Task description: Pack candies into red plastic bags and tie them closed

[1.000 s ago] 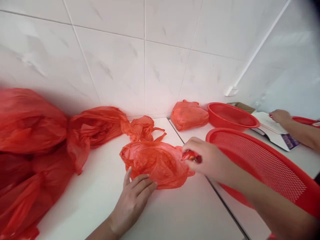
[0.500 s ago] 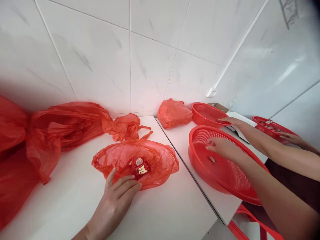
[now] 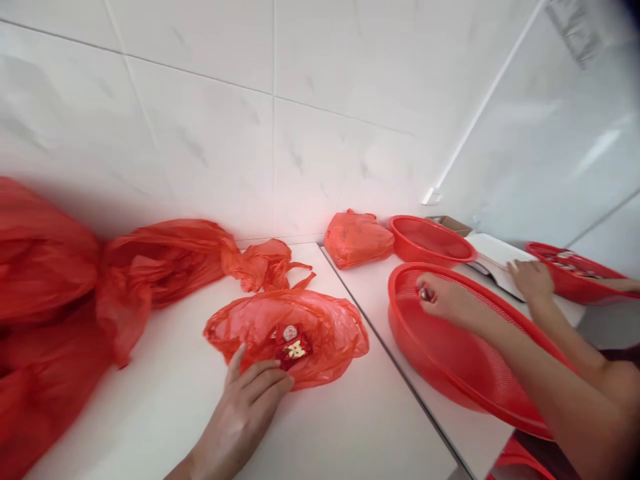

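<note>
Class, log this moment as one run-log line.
left hand: at near edge of open red plastic bag | right hand: gripping small shiny item at red mesh basket | bag contents: red-wrapped candies

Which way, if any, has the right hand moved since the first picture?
Yes: judged against the table seam, the right hand moved right, from the open bag's edge to over the basket.

I can't make out the small thing (image 3: 425, 293) the right hand (image 3: 444, 303) mostly covers; the leftmost red bag (image 3: 43, 250) runs blurred out of view; bits (image 3: 567, 255) in the far basin (image 3: 563, 283) look too tiny to name.
</note>
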The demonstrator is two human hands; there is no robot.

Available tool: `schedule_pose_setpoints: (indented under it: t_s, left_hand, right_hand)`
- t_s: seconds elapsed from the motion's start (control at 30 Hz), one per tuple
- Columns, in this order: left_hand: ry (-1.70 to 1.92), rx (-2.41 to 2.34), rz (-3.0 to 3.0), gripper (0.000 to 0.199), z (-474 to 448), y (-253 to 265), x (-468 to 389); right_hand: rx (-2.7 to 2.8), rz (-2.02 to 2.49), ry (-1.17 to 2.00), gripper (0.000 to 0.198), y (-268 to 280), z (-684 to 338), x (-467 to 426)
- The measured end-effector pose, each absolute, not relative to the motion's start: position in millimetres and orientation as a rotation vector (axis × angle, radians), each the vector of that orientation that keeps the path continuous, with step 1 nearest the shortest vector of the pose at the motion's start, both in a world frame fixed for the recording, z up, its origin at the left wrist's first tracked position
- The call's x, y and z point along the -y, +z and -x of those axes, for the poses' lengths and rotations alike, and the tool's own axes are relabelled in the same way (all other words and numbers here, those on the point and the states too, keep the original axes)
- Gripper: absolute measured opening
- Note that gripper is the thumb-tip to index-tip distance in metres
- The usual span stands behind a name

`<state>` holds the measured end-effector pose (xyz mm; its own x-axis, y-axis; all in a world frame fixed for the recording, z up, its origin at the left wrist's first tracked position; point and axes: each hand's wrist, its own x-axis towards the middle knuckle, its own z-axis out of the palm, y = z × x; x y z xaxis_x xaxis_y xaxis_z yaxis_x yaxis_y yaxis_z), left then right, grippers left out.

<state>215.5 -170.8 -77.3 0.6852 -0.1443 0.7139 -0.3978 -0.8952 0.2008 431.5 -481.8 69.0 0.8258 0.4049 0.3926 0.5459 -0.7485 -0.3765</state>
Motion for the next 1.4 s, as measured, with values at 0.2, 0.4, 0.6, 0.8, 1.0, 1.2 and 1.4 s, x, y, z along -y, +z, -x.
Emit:
schedule_pose_setpoints:
  t_s: [0.2,0.4,0.6,0.8,1.0,1.2,1.4]
  left_hand:
    - [0.968,0.442,-2.600,0.020,-214,-67,176]
    - [1.027,0.485,-2.614,0.017,-208,-63,175]
    - [1.404,0.123,-2.544,0.050,-207,-74,157]
    - [1.293,-0.494,-2.111,0.082,-223,-81,136]
    - [0.734,-0.517,-1.776,0.039,-229,-36,116]
    - [0.908,-0.299,-1.307,0.022,-229,38,101]
    - [1.094,-0.259,-1.268,0.025,-236,58,101]
  right_hand:
    - [1.071,2.526,-0.001,0.031,80,-369,397]
    - [1.414,2.521,-0.095,0.035,43,-346,343]
    - [0.911,2.334,-0.349,0.030,5,-336,371]
    - [0.355,2.194,-0.328,0.066,-58,-327,397]
    - [0.284,2.195,0.000,0.052,-50,-346,393]
    - [0.265,1.763,-0.210,0.026,16,-370,384]
    - [0.357,1.232,-0.258,0.017,51,-390,357]
